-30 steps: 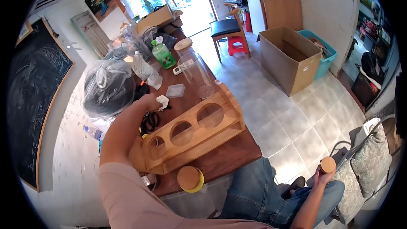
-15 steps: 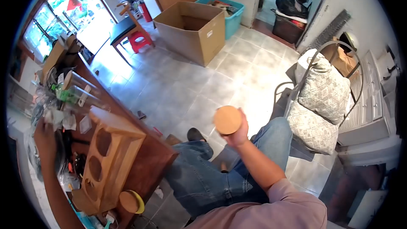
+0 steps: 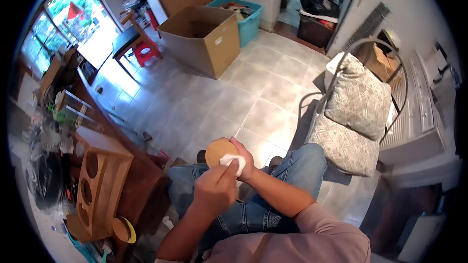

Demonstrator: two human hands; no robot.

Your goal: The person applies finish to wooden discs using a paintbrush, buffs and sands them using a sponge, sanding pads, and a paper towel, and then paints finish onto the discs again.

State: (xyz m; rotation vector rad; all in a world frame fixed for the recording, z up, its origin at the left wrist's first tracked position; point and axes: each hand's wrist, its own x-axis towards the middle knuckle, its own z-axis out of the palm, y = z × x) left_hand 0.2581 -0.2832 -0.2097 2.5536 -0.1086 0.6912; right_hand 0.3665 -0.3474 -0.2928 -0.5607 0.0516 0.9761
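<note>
A round, light-brown wooden disc (image 3: 220, 150) is held over my lap in my right hand (image 3: 246, 161), with the fingers wrapped around its far side. My left hand (image 3: 214, 190) pinches a crumpled white tissue or cloth (image 3: 234, 163) and presses it on the disc's near right edge. The disc's underside cannot be seen. On the table to my left stands a wooden rack (image 3: 100, 185) with several round holes. Beside its near end lies another round wooden piece (image 3: 122, 229) with a yellow rim.
Plastic bags and clutter (image 3: 46, 165) cover the left side of the reddish-brown table (image 3: 141, 178). Ahead on the tiled floor stand a large cardboard box (image 3: 195, 44), a teal bin (image 3: 251, 24) and a red stool (image 3: 145, 53). A cushioned chair (image 3: 346, 131) is to the right.
My left hand has come from the clutter on the table to the disc, now with the white tissue or cloth. My right hand has moved the disc left and slightly closer. The view has shifted.
</note>
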